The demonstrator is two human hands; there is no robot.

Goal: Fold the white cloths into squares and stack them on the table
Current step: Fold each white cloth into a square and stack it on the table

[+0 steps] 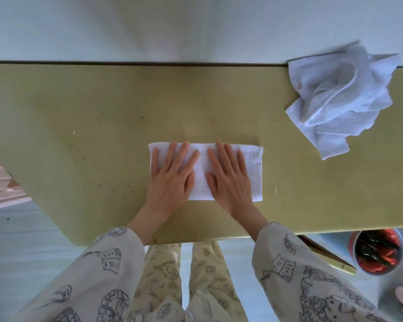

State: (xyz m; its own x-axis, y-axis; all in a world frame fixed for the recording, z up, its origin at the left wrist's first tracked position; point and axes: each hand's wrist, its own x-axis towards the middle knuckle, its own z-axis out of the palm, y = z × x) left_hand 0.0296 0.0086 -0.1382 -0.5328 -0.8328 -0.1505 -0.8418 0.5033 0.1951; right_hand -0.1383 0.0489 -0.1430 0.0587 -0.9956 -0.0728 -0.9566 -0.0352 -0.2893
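Seen from above, a person stands at the near edge of a yellow-green table (79, 112) whose far edge meets a pale wall (196, 26). Near the middle of the table, toward the person, lies a folded white cloth (203, 173), a flat rectangle with its long side running left to right. Both hands lie flat on it, palms down, side by side and not touching, with a strip of cloth showing between them. The left hand (172, 177) covers the cloth's left part, its fingers straight and slightly fanned, the fingertips reaching the cloth's far edge. The right hand (230, 180) covers the middle and right part in the same way, fingers straight and lightly spread; a bare end of cloth shows to its right. Neither hand grips or pinches anything. At the table's far right, well apart from the hands, sits a crumpled pile of white cloths (340, 96), loose and unfolded, its upper part resting against the wall. Nothing lies between that pile and the folded cloth. The person wears pale sleeves (300, 275) printed with dark line drawings. On the floor below the table's right end stands a round red container (377, 252) holding dark and red items, too blurred to identify.
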